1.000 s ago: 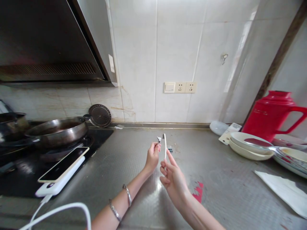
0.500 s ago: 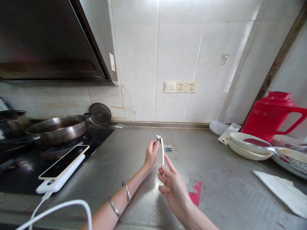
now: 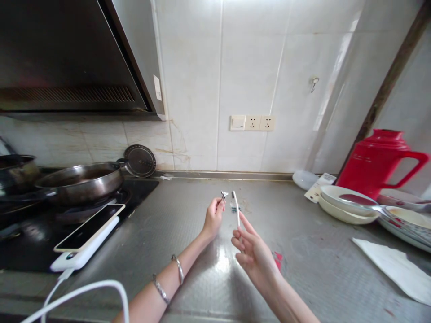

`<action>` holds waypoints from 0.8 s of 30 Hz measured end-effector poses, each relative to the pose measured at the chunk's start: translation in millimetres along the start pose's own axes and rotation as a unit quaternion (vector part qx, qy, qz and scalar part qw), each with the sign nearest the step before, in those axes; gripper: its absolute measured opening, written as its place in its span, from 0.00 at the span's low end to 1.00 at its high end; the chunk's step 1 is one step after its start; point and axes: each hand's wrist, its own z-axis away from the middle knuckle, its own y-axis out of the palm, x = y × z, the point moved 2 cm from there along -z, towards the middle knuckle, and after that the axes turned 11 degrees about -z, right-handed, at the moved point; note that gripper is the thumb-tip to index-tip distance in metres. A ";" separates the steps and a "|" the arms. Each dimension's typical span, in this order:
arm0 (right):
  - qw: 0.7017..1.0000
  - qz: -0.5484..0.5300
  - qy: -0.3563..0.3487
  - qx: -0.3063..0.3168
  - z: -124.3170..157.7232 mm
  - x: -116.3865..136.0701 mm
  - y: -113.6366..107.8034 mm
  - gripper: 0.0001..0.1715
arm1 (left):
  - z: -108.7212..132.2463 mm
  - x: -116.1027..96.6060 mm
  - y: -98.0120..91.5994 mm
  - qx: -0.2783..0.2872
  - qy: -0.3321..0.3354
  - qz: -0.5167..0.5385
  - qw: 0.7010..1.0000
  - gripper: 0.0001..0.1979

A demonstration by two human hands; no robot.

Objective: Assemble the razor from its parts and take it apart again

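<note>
In my left hand [image 3: 212, 220], a small razor [image 3: 224, 195] is pinched by its handle, silver T-shaped head up. My right hand [image 3: 256, 252] grips a slim white toothbrush [image 3: 237, 213] held upright; its dark bristles face left, toward the razor, with a gap between them. Just behind the toothbrush, a small clear-and-teal packet [image 3: 233, 209] lies on the steel counter [image 3: 188, 278], partly covered in this view. A red patch [image 3: 278, 259] shows beside my right wrist, mostly hidden by it.
A phone [image 3: 90, 228] on a white power bank [image 3: 85, 251] with a cable lies at left, by a pan [image 3: 82, 181] on the stove. At right stand a red thermos jug [image 3: 377, 163], stacked bowls [image 3: 346, 211] and a white paper sheet [image 3: 392, 269]. Wall sockets [image 3: 260, 123] are ahead.
My right hand has moved right with the toothbrush, taking its bristles away from the razor head. My left hand has stayed nearly in place. The red patch is now more covered.
</note>
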 end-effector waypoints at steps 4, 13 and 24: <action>1.000 0.006 0.005 0.007 -1.4 2.5 1.1 0.34 | -0.1 0.1 0.1 0.005 0.000 0.002 1.000 0.13; 1.000 0.002 0.003 0.005 1.6 1.3 -2.9 0.34 | 0.7 -0.5 1.8 0.022 0.005 0.003 1.000 0.12; 0.999 0.008 -0.049 -0.017 3.5 -2.1 -9.3 0.36 | 0.5 0.0 5.7 0.052 -0.001 0.021 0.998 0.14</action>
